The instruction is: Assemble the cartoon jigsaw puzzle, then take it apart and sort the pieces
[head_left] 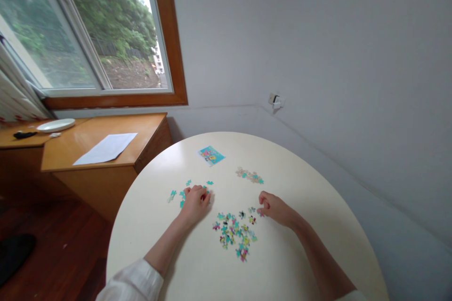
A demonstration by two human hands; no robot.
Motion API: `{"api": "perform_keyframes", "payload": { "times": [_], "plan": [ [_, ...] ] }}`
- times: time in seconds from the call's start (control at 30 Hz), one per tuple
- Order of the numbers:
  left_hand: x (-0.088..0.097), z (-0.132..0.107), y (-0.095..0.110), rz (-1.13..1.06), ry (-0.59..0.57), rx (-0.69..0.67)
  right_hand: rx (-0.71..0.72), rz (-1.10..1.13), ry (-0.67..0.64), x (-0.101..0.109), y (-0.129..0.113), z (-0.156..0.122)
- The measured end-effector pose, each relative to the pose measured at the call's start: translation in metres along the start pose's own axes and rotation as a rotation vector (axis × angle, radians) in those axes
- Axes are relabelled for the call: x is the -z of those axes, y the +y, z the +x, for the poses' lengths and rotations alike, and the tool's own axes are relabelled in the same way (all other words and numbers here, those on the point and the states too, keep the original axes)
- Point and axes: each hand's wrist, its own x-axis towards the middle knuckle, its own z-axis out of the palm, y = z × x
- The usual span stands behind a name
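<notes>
My left hand (195,201) is over a loose group of teal puzzle pieces (173,195) on the left of the table. Its fingers are curled together, hiding some of the pieces; what they pinch, if anything, does not show. On the right, my right hand (277,208) is closed, with a small pinkish puzzle piece (260,213) at its fingertips. Between my hands and nearer to me lies a mixed pile of colourful puzzle pieces (231,233). Farther back, mostly beige-backed puzzle pieces (250,175) form a narrow cluster.
A colourful picture card (211,155) lies toward the back of the round white table (282,263). A wooden desk (148,131) at the left holds a paper sheet (106,149) and a white plate (56,125). Behind the table is a wall with a socket (276,101).
</notes>
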Motion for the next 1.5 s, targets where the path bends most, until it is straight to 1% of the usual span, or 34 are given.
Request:
{"api": "perform_keyframes", "payload": {
  "times": [0.07,0.1,0.13,0.2,0.23,0.27,0.3,0.33,0.4,0.47,0.57,0.9,0.97,1.1,1.3,1.4,1.5],
  "plan": [
    [-0.001,0.0,-0.001,0.001,0.001,-0.003,0.031,0.035,0.003,-0.001,0.004,0.002],
    [-0.001,0.001,-0.001,0.002,0.001,-0.002,0.048,0.057,0.034,-0.002,0.008,0.004],
    [-0.001,0.001,-0.001,0.003,0.001,0.001,0.061,0.074,0.101,-0.002,0.011,0.006],
    [-0.001,0.001,-0.001,0.005,-0.001,0.007,0.079,0.057,0.316,-0.004,0.02,0.013],
    [-0.001,0.002,0.0,0.007,-0.003,0.009,0.093,0.013,0.435,-0.005,0.024,0.017],
    [0.0,0.002,0.0,0.008,-0.006,0.011,0.114,-0.052,0.528,-0.006,0.028,0.02],
    [0.0,0.002,0.001,0.008,-0.009,0.01,0.127,-0.127,0.588,-0.008,0.031,0.023],
    [0.001,0.002,0.002,0.007,-0.012,0.011,0.126,-0.206,0.616,-0.01,0.032,0.025],
    [0.002,0.001,0.003,0.002,-0.02,0.014,0.084,-0.353,0.596,-0.014,0.033,0.028],
    [0.003,0.001,0.004,-0.005,-0.025,0.015,0.036,-0.469,0.54,-0.018,0.031,0.028],
    [0.003,0.001,0.004,-0.009,-0.017,0.011,0.021,-0.549,0.493,-0.02,0.028,0.026],
    [0.002,0.001,0.003,0.007,-0.035,0.007,0.062,-0.505,0.591,-0.016,0.031,0.026],
    [0.001,0.001,0.002,0.007,-0.026,0.001,0.078,-0.528,0.581,-0.017,0.032,0.026],
    [0.0,0.001,0.002,-0.003,-0.015,-0.004,0.098,-0.558,0.519,-0.019,0.033,0.027],
    [-0.001,0.001,0.0,-0.002,-0.006,-0.002,0.114,-0.504,0.568,-0.013,0.034,0.027],
    [-0.002,0.001,-0.001,-0.002,-0.008,-0.005,0.102,-0.501,0.585,-0.011,0.034,0.025],
    [-0.003,0.001,-0.002,0.0,-0.014,-0.01,0.047,-0.532,0.62,-0.012,0.032,0.024]
  ]
}}
